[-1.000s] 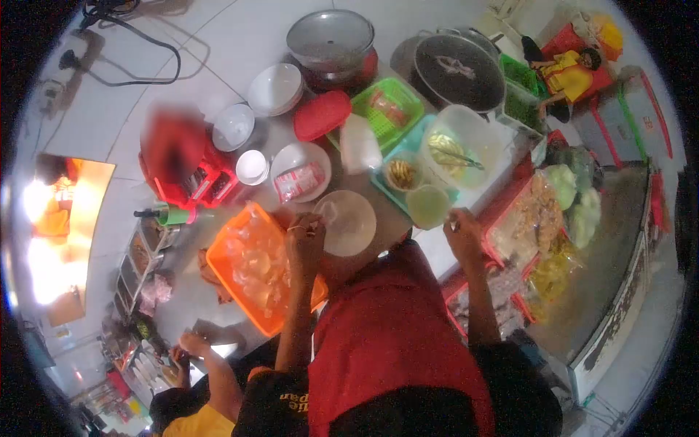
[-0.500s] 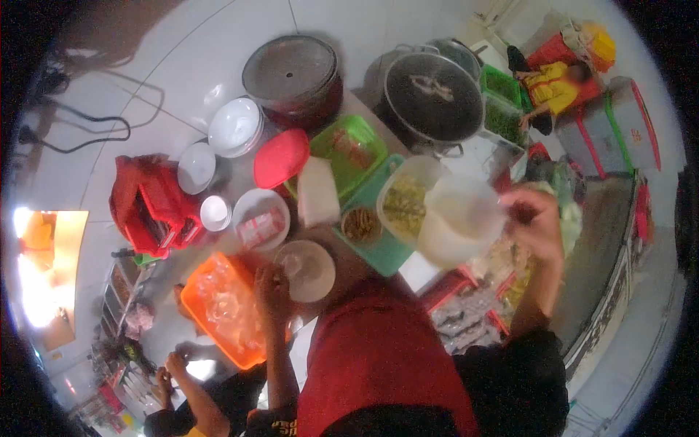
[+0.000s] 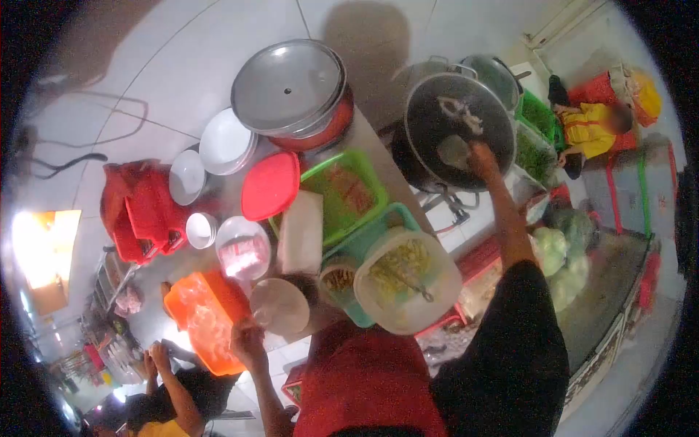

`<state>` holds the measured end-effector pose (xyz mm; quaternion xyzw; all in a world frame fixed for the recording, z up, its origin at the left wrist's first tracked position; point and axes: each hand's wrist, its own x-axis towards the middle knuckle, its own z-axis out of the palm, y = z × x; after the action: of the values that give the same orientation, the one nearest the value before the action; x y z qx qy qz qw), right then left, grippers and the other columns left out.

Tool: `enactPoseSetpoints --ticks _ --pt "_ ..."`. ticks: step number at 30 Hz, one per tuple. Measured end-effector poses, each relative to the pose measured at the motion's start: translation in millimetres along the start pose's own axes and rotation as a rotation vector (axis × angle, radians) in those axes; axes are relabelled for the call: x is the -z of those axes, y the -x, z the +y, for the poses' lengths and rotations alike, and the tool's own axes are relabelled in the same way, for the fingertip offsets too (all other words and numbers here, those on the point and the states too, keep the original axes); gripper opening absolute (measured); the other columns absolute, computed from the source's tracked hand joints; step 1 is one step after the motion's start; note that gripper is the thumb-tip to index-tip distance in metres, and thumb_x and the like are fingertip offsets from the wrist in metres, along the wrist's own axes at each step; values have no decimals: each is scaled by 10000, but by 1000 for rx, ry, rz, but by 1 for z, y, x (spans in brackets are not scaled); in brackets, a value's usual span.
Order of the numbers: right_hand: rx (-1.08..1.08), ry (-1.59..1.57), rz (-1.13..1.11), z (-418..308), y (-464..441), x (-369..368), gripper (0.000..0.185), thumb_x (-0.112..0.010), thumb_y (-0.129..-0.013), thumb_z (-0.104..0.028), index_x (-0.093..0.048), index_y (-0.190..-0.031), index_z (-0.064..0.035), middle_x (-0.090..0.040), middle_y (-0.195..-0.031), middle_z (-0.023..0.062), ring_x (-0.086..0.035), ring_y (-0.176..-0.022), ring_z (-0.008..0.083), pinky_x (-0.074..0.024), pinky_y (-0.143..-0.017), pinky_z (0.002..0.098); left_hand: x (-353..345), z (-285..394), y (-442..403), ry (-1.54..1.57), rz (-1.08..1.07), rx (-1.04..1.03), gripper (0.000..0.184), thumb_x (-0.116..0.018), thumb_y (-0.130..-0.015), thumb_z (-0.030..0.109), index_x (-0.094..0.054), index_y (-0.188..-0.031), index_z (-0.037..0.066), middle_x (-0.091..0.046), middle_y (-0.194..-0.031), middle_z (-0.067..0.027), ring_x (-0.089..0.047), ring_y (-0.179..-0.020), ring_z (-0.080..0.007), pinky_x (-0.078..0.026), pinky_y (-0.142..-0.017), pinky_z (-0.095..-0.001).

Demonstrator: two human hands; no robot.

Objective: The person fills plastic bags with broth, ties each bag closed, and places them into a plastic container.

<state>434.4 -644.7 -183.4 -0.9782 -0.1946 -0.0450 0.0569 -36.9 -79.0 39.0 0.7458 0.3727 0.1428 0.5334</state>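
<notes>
At my 1 o'clock, my right hand (image 3: 482, 162) is closed on a translucent cup (image 3: 453, 152) inside the pot (image 3: 424, 120); slack grip could drop it. At 10 o'clock, my left hand (image 3: 249, 344) curls near the bowl (image 3: 279, 306), hold indeterminable.

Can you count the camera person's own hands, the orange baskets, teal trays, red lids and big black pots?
Left hand and right hand: 2
Orange basket: 1
Teal tray: 1
Red lid: 1
Big black pot: 1
Total: 6
</notes>
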Motion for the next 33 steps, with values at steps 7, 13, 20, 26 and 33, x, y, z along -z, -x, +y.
enactPoseSetpoints --ticks 7,13,20,26,33 --pt "60 -14 -104 -20 -1 -45 189 -515 -819 -93 -600 -974 -23 -626 -907 201 -607 -912 381 -497 -764 457 0 -6 9 113 7 -50 116 -588 -819 -23 -585 -909 49 -604 -817 -38 -539 -670 -112 -416 -574 -217" --pt "-80 -158 -187 -65 0 18 185 -568 -832 -134 -596 -975 -21 -632 -904 192 -605 -894 387 -480 -766 471 5 -26 8 137 -27 -23 53 -590 -857 28 -591 -896 64 -620 -841 -44 -536 -665 -113 -424 -585 -220" --pt "-315 -648 91 -76 37 91 230 -595 -846 -176 -561 -982 6 -634 -909 205 -621 -853 356 -486 -752 449 3 -16 8 55 -28 -33 48 -571 -895 98 -559 -924 61 -598 -825 -43 -508 -652 -89 -415 -571 -218" --pt "-493 -726 163 -107 88 120 164 -618 -884 -191 -578 -937 -42 -616 -776 85 -580 -734 194 -471 -671 332 30 -77 -16 316 -152 30 66 -565 -899 122 -576 -903 57 -562 -775 -28 -511 -645 -93 -419 -551 -225" --pt "-562 -543 163 -96 167 114 259 -660 -850 -183 -587 -1019 -1 -627 -878 104 -573 -790 167 -468 -716 326 12 12 -30 -561 -110 -258 95 -597 -805 31 -658 -878 27 -647 -819 -97 -630 -733 -175 -511 -663 -296"
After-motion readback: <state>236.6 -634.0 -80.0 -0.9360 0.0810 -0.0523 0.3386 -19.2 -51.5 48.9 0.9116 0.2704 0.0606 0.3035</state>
